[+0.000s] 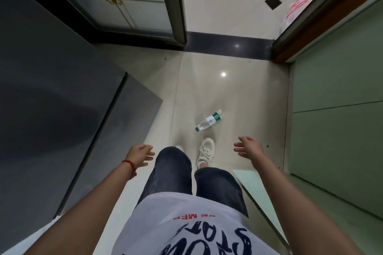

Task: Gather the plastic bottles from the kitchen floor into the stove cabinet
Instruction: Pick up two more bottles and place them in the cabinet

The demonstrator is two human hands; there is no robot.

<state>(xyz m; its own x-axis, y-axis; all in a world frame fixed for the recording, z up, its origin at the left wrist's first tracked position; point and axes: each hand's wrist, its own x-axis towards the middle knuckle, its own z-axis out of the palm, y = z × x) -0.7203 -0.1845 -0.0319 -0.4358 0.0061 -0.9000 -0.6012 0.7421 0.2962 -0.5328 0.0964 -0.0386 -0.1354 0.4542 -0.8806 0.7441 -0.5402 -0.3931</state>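
Observation:
A clear plastic bottle (209,120) with a green-and-white label and green cap lies on its side on the beige tiled floor, just ahead of my white shoe (205,153). My left hand (140,155), with a red bead bracelet at the wrist, hangs open at waist height left of my legs. My right hand (247,148) is also open, fingers spread, to the right of the bottle and well above the floor. Neither hand touches the bottle.
A tall dark grey appliance (62,99) fills the left side. Pale green cabinet fronts (335,109) line the right, with one door edge (248,180) standing open near my right forearm. A glass sliding door (124,0) and a dark threshold (228,44) lie ahead. A red-printed plastic bag (296,9) sits beyond the doorway.

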